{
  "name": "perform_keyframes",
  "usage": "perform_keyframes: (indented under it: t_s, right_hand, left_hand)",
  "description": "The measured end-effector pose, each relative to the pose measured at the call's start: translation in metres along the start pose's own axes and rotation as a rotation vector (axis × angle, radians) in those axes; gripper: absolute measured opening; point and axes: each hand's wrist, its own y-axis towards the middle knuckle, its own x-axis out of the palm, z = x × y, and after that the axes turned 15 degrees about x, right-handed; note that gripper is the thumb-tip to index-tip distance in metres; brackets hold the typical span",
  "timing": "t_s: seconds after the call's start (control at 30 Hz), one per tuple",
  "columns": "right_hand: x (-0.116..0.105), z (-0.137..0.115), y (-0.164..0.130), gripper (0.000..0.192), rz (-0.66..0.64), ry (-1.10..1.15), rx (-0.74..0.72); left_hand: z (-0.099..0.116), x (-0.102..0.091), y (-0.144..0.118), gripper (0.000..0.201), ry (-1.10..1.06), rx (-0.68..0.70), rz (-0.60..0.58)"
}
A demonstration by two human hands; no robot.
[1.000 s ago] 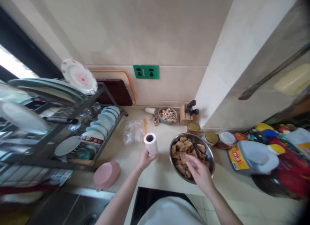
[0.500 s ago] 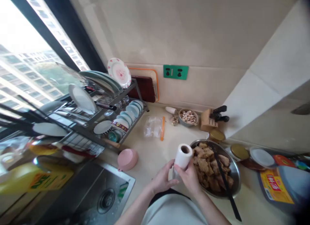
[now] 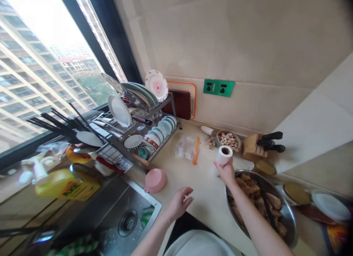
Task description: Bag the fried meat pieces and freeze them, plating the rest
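My right hand [image 3: 227, 172] holds the paper roll [image 3: 223, 155] upright by its lower part, core hole facing up, fingers closed round it from below; the roll stands toward the back edge of the desk [image 3: 204, 191], just behind the rim of the steel bowl [image 3: 289, 219] of fried pieces, so my forearm crosses over the bowl to reach it. My left hand [image 3: 179, 204] hovers empty near the front edge of the desk, fingers loosely spread and slightly curled, touching nothing. Behind the roll lie a small bowl of nuts [image 3: 227, 139] and a knife block [image 3: 252, 147] by the wall; an orange-handled tool [image 3: 195, 155] and a clear bag [image 3: 185, 147] lie to its left; a pink lid [image 3: 155, 180] sits by the sink [image 3: 129, 219]. Half a second earlier both hands gripped the roll close to my body; now only the right holds it, farther back, and the left has let go.
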Motion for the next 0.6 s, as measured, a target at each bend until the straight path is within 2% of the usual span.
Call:
perform_keyframes:
  t_s: [0.07, 0.17, 0.23, 0.3, 0.4, 0.5, 0.6]
  right_hand:
    - [0.0, -0.001, 0.0, 0.075, 0.019, -0.017, 0.025]
    - [-0.004, -0.006, -0.005, 0.08, 0.015, 0.019, 0.061]
    - [-0.013, -0.005, -0.02, 0.082, 0.0, 0.085, 0.088]
    - [-0.03, 0.005, -0.049, 0.077, -0.052, 0.17, 0.124]
    - [-0.067, 0.036, -0.117, 0.054, -0.19, 0.247, 0.218]
    - [-0.11, 0.069, -0.194, 0.044, -0.173, 0.261, 0.418]
    - [-0.152, 0.095, -0.252, 0.047, -0.061, 0.323, 0.605]
  left_hand:
    - [-0.001, -0.002, 0.039, 0.022, 0.093, 0.026, -0.007]
    - [-0.003, -0.003, 0.117, 0.013, 0.222, 0.02, 0.028]
    - [-0.006, -0.003, 0.167, 0.012, 0.311, -0.01, 0.065]
    - [-0.012, -0.002, 0.205, 0.016, 0.392, -0.053, 0.089]
    - [-0.024, -0.002, 0.232, 0.024, 0.477, -0.113, 0.077]
    - [-0.041, -0.003, 0.24, 0.025, 0.534, -0.154, 0.022]
    - [-0.055, -0.003, 0.243, 0.027, 0.572, -0.19, -0.046]
